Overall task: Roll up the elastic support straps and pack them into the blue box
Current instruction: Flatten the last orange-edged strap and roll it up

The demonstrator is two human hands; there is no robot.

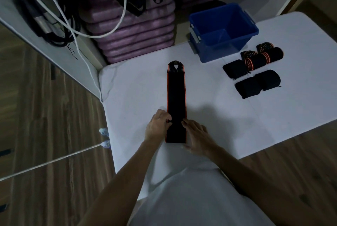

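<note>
A long black elastic strap with orange edges point(176, 96) lies flat on the white table point(135, 88), running away from me, its looped end far. My left hand point(157, 125) rests at the strap's left edge near the close end, fingertips on the fabric. My right hand point(197, 135) lies flat at its right edge, fingers spread and touching it. The blue box point(223, 32) stands with nothing visible inside at the table's far right. Beside it lie several rolled straps point(255, 69), some with orange trim, some plain black.
Stacked purple mats point(135, 28) sit beyond the table's far edge. Black bands and white cords point(76, 25) hang at the upper left. Wooden floor surrounds the table on the left and right.
</note>
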